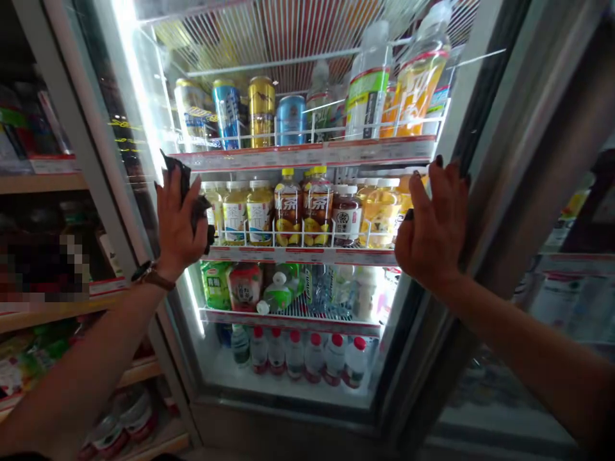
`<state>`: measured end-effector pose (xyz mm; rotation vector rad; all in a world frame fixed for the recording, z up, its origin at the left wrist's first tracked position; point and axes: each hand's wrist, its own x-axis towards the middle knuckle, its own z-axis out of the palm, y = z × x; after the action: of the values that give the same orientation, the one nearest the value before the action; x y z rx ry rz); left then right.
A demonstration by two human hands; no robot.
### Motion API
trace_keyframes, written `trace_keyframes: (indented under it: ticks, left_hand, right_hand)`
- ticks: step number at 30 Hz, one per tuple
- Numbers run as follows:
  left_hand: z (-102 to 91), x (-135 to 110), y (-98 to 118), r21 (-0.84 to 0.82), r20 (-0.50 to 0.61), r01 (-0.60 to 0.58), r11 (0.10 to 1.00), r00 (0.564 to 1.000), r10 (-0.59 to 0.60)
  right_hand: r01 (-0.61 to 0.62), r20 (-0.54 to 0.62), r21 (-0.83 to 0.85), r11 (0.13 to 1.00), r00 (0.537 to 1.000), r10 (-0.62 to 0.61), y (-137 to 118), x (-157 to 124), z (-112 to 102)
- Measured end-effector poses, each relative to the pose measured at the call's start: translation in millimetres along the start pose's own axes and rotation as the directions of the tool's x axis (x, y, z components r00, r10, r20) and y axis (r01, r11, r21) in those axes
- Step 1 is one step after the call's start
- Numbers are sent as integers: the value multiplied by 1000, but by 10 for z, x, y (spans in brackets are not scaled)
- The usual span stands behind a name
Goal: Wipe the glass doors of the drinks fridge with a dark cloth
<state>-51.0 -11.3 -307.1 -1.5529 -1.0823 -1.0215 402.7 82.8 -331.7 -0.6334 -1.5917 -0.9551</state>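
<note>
The left forearm (81,371) and the right forearm (523,346) are extended forward and upward from the lower corners of the view, and are raised to nearly the same height, well apart. The left grip (180,224) is held upright, with the palm turned forward, the fingers pointed up and the wrist bent back. The right grip (431,224) is held open in the same manner, with the fingers spread and lightly curled and dark-painted nails visible.

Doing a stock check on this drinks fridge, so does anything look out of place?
Yes: on the low wire shelf, a green bottle with a white cap lies tilted on its side, while the drinks on the shelf above stand upright in rows. The items around it also look jumbled.
</note>
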Motion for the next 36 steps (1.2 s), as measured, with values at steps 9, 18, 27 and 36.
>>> trace_keyframes:
  ticks: [9,18,27,36]
  left_hand:
    - [205,-1021,622,-53,72,19,998,997,-15]
    - [116,-2098,821,-151,298,-344,927,878,375]
    - [132,831,734,-26,70,-119,993,990,121]
    - [519,-293,1621,-148,206,-226,963,945,254]
  right_hand:
    - [6,9,-24,1000,1000,-5,12,8,8]
    - [-69,52,16,997,996,68,-51,43,-31]
    - [-18,25,-5,1000,1000,18,1,21,-4]
    - [-67,54,-28,997,996,69,-52,59,-15]
